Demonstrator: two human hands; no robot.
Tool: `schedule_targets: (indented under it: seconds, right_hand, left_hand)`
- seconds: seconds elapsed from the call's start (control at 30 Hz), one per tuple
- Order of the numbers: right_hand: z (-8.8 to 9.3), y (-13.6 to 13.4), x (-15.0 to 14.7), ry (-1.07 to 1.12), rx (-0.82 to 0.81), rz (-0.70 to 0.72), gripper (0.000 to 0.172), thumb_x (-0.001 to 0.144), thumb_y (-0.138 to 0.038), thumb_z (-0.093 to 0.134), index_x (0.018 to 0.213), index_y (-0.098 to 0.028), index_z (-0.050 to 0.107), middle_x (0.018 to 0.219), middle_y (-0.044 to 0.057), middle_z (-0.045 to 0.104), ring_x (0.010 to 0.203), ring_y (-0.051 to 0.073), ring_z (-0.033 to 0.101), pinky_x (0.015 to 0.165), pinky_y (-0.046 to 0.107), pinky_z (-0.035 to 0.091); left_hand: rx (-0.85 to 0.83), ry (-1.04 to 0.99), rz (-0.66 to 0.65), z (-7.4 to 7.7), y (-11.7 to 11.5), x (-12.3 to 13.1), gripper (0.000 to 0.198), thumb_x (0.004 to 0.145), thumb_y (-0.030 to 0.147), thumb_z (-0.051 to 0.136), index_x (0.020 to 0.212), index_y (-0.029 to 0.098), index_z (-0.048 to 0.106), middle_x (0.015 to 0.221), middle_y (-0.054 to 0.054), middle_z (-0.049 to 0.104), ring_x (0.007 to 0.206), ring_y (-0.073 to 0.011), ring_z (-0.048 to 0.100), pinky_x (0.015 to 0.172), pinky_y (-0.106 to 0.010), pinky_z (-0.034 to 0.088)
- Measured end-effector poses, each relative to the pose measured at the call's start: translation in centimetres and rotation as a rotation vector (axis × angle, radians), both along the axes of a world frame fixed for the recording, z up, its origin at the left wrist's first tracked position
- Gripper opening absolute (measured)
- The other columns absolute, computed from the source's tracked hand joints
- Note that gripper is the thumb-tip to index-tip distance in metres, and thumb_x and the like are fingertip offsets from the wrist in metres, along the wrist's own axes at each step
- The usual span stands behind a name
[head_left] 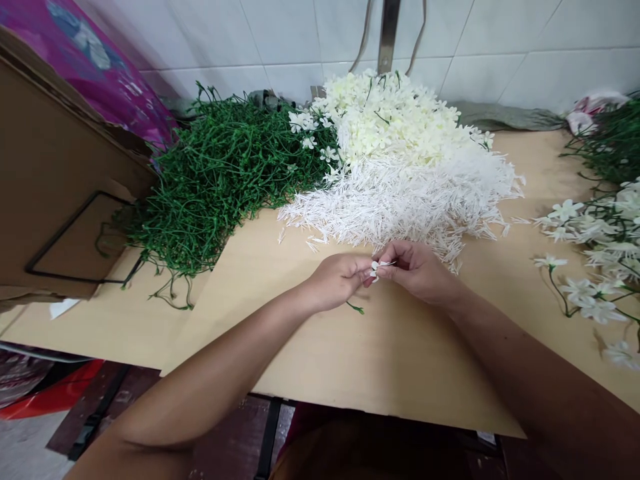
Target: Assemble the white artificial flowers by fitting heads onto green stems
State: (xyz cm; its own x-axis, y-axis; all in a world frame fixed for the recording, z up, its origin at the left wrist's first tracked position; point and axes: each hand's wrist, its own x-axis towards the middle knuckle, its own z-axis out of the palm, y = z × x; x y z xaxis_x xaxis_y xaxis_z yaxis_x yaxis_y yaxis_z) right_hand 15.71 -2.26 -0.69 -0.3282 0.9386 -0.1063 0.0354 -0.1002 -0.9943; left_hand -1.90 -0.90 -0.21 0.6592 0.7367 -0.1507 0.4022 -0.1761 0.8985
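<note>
Over the middle of the table, a small white artificial flower [375, 268] is pinched in the fingertips of my left hand [337, 281]. Its green stem [356, 308] pokes out below that hand. Closed close against the flower, my right hand [417, 272] has thumb and forefinger together, with a thin white piece [391, 263] showing between them. Just beyond both hands lies a heap of thin white pieces [400, 203]. Behind it are piled cream-white flower heads [395, 123]. A tangled mound of green plastic stems [240, 167] sits to the left.
Assembled white flowers on stems [590, 293] lie at the right, with more green stems [607, 143] behind. On the left stands a cardboard box [55, 167] beside a black wire frame [80, 227]. The tiled wall [490, 60] bounds the wooden table [310, 353] at the back.
</note>
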Motion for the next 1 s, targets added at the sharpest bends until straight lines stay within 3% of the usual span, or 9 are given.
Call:
schedule_targets:
  seconds: [0.27,0.37,0.5,0.63,0.83,1.0]
  right_hand:
    - [0.0,0.0,-0.2,-0.089,0.03,-0.031,0.029,0.059,-0.033,0.076,0.061,-0.018,0.052,0.06,-0.003,0.054,0.058,0.01,0.049,0.056,0.025,0.038]
    - [0.0,0.3,0.0,-0.048,-0.006,-0.018,0.031,0.058,-0.034,0.078,0.062,-0.018,0.052,0.058,-0.003,0.056,0.058,0.011,0.053,0.059,0.026,0.041]
    - [-0.1,0.6,0.6,0.127,-0.056,0.047,0.031,0.061,-0.035,0.078,0.066,-0.017,0.054,0.061,-0.001,0.063,0.068,0.013,0.062,0.072,0.029,0.047]
    - [-0.5,0.7,1.1,0.208,-0.119,0.018,0.03,0.065,-0.039,0.076,0.073,-0.017,0.056,0.068,-0.001,0.065,0.068,0.011,0.061,0.07,0.027,0.047]
    - [-0.4,0.7,0.9,0.221,-0.113,0.056,0.03,0.065,-0.038,0.076,0.07,-0.017,0.056,0.068,0.0,0.067,0.071,0.011,0.063,0.075,0.027,0.048]
    - [-0.2,0.7,0.8,0.164,-0.087,0.079,0.032,0.062,-0.037,0.079,0.071,-0.017,0.057,0.068,0.0,0.066,0.069,0.012,0.063,0.074,0.028,0.05]
  left_hand:
    - [0.079,0.093,0.02,-0.2,-0.1,0.2,0.026,0.085,0.027,0.04,0.062,0.016,0.046,0.058,0.003,0.042,0.056,-0.0081,0.037,0.055,-0.022,0.032]
    - [0.088,0.093,0.023,-0.5,0.1,0.2,0.026,0.086,0.03,0.039,0.066,0.016,0.049,0.062,0.002,0.045,0.059,-0.0091,0.041,0.06,-0.023,0.035]
    - [0.046,-0.043,0.022,-0.2,0.4,0.1,0.027,0.087,0.035,0.038,0.076,0.016,0.054,0.074,-0.001,0.055,0.07,-0.0105,0.048,0.068,-0.023,0.04]
    - [-0.017,-0.156,0.07,0.7,0.5,0.0,0.03,0.087,0.037,0.041,0.073,0.015,0.055,0.073,-0.001,0.056,0.071,-0.0103,0.049,0.07,-0.024,0.041]
    - [-0.042,-0.193,0.092,0.9,0.3,0.2,0.029,0.085,0.038,0.044,0.071,0.015,0.054,0.07,-0.001,0.053,0.068,-0.0097,0.045,0.067,-0.023,0.039]
    - [-0.093,-0.212,0.082,0.6,0.4,0.2,0.038,0.082,0.05,0.046,0.067,0.015,0.049,0.065,0.001,0.046,0.062,-0.0086,0.04,0.057,-0.021,0.033]
